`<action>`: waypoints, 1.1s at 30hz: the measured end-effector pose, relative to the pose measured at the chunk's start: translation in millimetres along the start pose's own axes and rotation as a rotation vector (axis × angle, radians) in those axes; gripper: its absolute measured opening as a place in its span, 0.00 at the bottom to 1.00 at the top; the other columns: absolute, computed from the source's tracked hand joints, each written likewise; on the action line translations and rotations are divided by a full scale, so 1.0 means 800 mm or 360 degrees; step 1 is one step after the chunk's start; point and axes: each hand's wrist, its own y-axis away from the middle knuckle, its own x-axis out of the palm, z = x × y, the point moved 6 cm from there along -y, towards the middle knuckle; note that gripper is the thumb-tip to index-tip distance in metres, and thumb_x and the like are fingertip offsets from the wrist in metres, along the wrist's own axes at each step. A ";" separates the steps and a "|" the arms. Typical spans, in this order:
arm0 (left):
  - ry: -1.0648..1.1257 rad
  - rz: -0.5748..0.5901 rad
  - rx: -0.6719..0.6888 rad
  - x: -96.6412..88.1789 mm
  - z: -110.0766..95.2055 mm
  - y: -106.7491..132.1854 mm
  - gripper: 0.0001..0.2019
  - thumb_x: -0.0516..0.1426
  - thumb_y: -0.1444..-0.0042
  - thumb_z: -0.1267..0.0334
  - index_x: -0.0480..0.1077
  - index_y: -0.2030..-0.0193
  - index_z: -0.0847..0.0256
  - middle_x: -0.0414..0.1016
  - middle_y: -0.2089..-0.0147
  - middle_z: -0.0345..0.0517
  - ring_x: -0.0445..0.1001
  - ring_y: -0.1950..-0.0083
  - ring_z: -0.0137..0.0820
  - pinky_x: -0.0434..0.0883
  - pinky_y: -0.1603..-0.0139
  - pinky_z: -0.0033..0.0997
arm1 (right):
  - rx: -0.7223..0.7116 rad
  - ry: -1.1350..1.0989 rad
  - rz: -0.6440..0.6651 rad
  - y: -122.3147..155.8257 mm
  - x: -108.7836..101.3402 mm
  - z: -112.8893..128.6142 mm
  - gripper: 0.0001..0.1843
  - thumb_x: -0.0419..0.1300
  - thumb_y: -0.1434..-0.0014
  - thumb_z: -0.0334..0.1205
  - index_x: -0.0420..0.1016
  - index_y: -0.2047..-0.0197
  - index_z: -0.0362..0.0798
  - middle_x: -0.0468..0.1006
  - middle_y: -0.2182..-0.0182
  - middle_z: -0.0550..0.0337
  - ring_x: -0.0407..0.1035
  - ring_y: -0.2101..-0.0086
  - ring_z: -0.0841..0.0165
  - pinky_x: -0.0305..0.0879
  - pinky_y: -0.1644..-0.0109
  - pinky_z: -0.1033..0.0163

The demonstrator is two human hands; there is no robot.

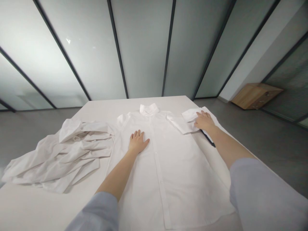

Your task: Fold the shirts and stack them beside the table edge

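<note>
A white button-up shirt [173,166] lies flat and face up on the white table [29,208], collar [149,109] at the far end. My left hand [137,142] rests palm down, fingers spread, on the shirt's chest left of the button placket. My right hand [204,121] lies flat, fingers extended, on the shirt's right sleeve [187,122], which is folded near the table's right edge. Neither hand grips anything.
A crumpled pile of white shirts [62,154] sits on the table's left part. Frosted glass wall panels [141,48] with dark frames stand behind the table. A wooden cabinet [256,95] stands on the grey floor at the far right.
</note>
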 end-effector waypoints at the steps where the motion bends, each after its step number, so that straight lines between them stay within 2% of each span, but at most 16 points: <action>1: 0.0005 -0.0001 0.0001 0.000 0.000 0.000 0.32 0.46 0.38 0.44 0.58 0.33 0.59 0.52 0.27 0.56 0.50 0.27 0.46 0.49 0.31 0.48 | 0.0047 0.0004 0.0024 -0.003 0.003 -0.002 0.18 0.56 0.50 0.37 0.81 0.57 0.47 0.70 0.42 0.48 0.50 0.37 0.50 0.42 0.34 0.42; 4: 0.0016 0.0005 0.0003 0.000 -0.001 0.000 0.32 0.46 0.38 0.44 0.58 0.33 0.60 0.52 0.27 0.57 0.50 0.27 0.47 0.49 0.31 0.49 | 0.0192 -0.0045 -0.0100 -0.010 -0.010 -0.007 0.23 0.53 0.45 0.38 0.76 0.48 0.42 0.71 0.44 0.43 0.55 0.40 0.50 0.43 0.35 0.40; 7: 0.0032 -0.0003 0.0002 0.001 0.000 -0.001 0.32 0.47 0.38 0.44 0.59 0.33 0.63 0.52 0.28 0.58 0.50 0.28 0.48 0.49 0.30 0.50 | 0.0215 -0.0231 -0.0423 -0.012 -0.052 0.005 0.27 0.51 0.43 0.38 0.70 0.43 0.36 0.69 0.43 0.37 0.58 0.42 0.48 0.49 0.37 0.40; 9: 0.0086 -0.0033 -0.0004 0.002 0.000 -0.003 0.32 0.48 0.39 0.45 0.59 0.33 0.63 0.53 0.28 0.58 0.51 0.28 0.47 0.49 0.30 0.49 | 0.0122 -0.0385 -0.0590 -0.010 -0.085 0.030 0.29 0.51 0.42 0.39 0.67 0.40 0.35 0.66 0.40 0.36 0.57 0.41 0.46 0.51 0.38 0.40; 12: 0.0413 -0.0152 -0.0002 -0.001 0.004 -0.006 0.30 0.48 0.37 0.47 0.59 0.34 0.62 0.58 0.30 0.56 0.54 0.29 0.43 0.50 0.30 0.45 | -0.0178 -0.0568 -0.0669 0.005 -0.129 0.100 0.32 0.50 0.41 0.39 0.61 0.35 0.39 0.60 0.36 0.41 0.53 0.38 0.47 0.49 0.36 0.42; 15: 0.1163 -0.0203 0.0005 -0.004 0.010 -0.011 0.28 0.40 0.33 0.49 0.58 0.33 0.61 0.64 0.33 0.52 0.64 0.34 0.37 0.59 0.33 0.40 | -0.0653 -0.0743 -0.0563 0.045 -0.154 0.194 0.32 0.51 0.41 0.41 0.60 0.33 0.45 0.58 0.33 0.48 0.51 0.36 0.52 0.50 0.35 0.44; 18: 0.1937 -0.0054 -0.0037 -0.002 0.018 -0.013 0.33 0.27 0.33 0.49 0.55 0.30 0.59 0.69 0.36 0.51 0.73 0.43 0.37 0.70 0.43 0.41 | -0.1182 -0.0846 -0.0336 0.102 -0.152 0.279 0.27 0.52 0.40 0.46 0.67 0.38 0.51 0.59 0.33 0.53 0.52 0.36 0.56 0.51 0.35 0.47; 20: 0.2158 0.0016 -0.0105 -0.003 0.026 -0.013 0.37 0.24 0.34 0.46 0.55 0.30 0.58 0.69 0.37 0.49 0.73 0.42 0.39 0.72 0.46 0.42 | -0.1311 -0.0942 -0.0340 0.132 -0.143 0.304 0.22 0.51 0.38 0.46 0.72 0.43 0.52 0.64 0.36 0.53 0.56 0.38 0.58 0.53 0.36 0.49; 21: 0.2166 0.0005 -0.0179 -0.004 0.032 -0.012 0.38 0.24 0.35 0.44 0.56 0.31 0.58 0.69 0.37 0.48 0.72 0.41 0.39 0.72 0.45 0.43 | -0.1299 -0.0996 -0.0364 0.140 -0.135 0.306 0.21 0.51 0.38 0.46 0.74 0.46 0.51 0.67 0.39 0.52 0.58 0.39 0.59 0.54 0.37 0.49; 23: 0.2058 -0.0048 -0.0374 -0.006 0.047 -0.009 0.37 0.28 0.34 0.42 0.58 0.31 0.58 0.71 0.38 0.48 0.70 0.38 0.41 0.71 0.44 0.44 | -0.1114 -0.1090 -0.0433 0.144 -0.115 0.294 0.19 0.51 0.38 0.45 0.76 0.50 0.51 0.73 0.45 0.50 0.64 0.44 0.58 0.56 0.39 0.49; 25: 0.1892 -0.0014 -0.0507 -0.006 0.055 -0.006 0.33 0.36 0.35 0.43 0.60 0.32 0.57 0.73 0.41 0.48 0.70 0.39 0.42 0.71 0.44 0.47 | -0.0784 -0.1138 -0.0506 0.136 -0.089 0.262 0.18 0.50 0.38 0.42 0.77 0.52 0.50 0.76 0.50 0.49 0.66 0.48 0.57 0.57 0.41 0.48; 28: 0.1710 0.0106 -0.0523 -0.005 0.052 -0.005 0.29 0.46 0.37 0.46 0.62 0.33 0.53 0.76 0.45 0.47 0.72 0.41 0.45 0.74 0.47 0.50 | -0.0250 -0.1149 -0.0564 0.119 -0.047 0.205 0.18 0.50 0.40 0.38 0.77 0.52 0.48 0.77 0.53 0.49 0.67 0.49 0.56 0.57 0.41 0.48; 31: 0.1784 0.0063 -0.0495 -0.009 0.045 -0.007 0.28 0.49 0.39 0.50 0.61 0.33 0.53 0.77 0.47 0.46 0.74 0.43 0.44 0.75 0.48 0.50 | 0.0149 -0.1153 -0.0371 0.103 -0.008 0.167 0.18 0.49 0.39 0.39 0.76 0.51 0.46 0.77 0.53 0.48 0.68 0.50 0.58 0.60 0.42 0.53; 33: 0.1937 0.0046 -0.0476 -0.010 0.041 -0.009 0.27 0.49 0.39 0.53 0.61 0.34 0.54 0.78 0.48 0.47 0.75 0.45 0.44 0.75 0.49 0.50 | 0.0262 -0.1123 -0.0202 0.096 0.008 0.160 0.19 0.48 0.37 0.41 0.75 0.50 0.45 0.77 0.51 0.49 0.69 0.50 0.61 0.61 0.43 0.57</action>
